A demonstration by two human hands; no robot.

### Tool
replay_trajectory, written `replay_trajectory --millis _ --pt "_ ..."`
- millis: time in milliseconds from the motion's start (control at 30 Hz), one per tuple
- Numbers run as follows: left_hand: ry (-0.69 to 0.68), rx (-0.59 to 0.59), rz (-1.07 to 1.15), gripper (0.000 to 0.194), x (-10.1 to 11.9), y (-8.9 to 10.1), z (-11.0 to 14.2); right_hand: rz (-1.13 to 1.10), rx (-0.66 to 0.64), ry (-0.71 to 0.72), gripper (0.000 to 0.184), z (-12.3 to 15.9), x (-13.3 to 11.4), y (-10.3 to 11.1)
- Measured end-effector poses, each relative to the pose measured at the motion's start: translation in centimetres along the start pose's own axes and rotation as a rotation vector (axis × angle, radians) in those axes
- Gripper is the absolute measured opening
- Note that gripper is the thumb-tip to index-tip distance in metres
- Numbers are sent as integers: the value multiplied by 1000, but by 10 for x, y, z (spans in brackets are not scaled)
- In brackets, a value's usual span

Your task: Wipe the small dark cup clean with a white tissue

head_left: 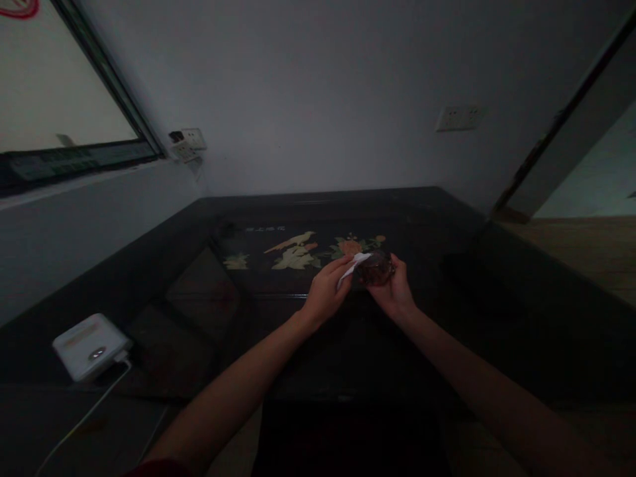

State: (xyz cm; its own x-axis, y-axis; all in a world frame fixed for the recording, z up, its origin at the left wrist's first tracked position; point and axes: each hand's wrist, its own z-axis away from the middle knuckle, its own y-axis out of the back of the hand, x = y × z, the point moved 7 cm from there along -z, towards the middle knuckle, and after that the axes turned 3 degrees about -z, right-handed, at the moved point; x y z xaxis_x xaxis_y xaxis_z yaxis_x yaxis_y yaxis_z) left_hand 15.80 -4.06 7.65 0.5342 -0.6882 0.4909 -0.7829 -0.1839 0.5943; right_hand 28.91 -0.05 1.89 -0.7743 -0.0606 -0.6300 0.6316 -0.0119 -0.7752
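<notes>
Above the dark table (318, 358), my right hand (395, 291) is wrapped around a dark, see-through glass cup (375, 268); the dim light hides its finer shape. Pinched in my left hand (328, 288) is a white tissue (354, 264), which touches the cup's left side near its rim. The two hands are close together, with the cup and tissue between them. Behind them, the tabletop carries a picture of a yellow bird (293, 245) with flowers and leaves.
A white box-shaped device (92, 348) with a cable (82, 417) lies at the table's left. Wall sockets (460, 118) are at the back, and a plug adapter (183, 151) is in the left corner. A window (64, 86) is at upper left.
</notes>
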Motion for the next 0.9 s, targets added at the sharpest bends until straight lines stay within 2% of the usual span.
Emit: replay_trajectory --millis 133,267,467,600,900 --pt "-122 -27 -22 36 10 -2 2 10 -1 30 27 0 -2 2" --pt "-233 -56 -48 37 20 -3 5 6 22 -3 27 0 2 4" --pt "-359 -138 -52 43 34 -11 11 73 -21 -44 34 -1 13 6" --pt "-345 -172 -38 46 35 -15 9 158 -53 -38 39 1 21 6" --pt "-144 -144 2 46 15 -17 2 180 -24 -81 29 9 25 -2"
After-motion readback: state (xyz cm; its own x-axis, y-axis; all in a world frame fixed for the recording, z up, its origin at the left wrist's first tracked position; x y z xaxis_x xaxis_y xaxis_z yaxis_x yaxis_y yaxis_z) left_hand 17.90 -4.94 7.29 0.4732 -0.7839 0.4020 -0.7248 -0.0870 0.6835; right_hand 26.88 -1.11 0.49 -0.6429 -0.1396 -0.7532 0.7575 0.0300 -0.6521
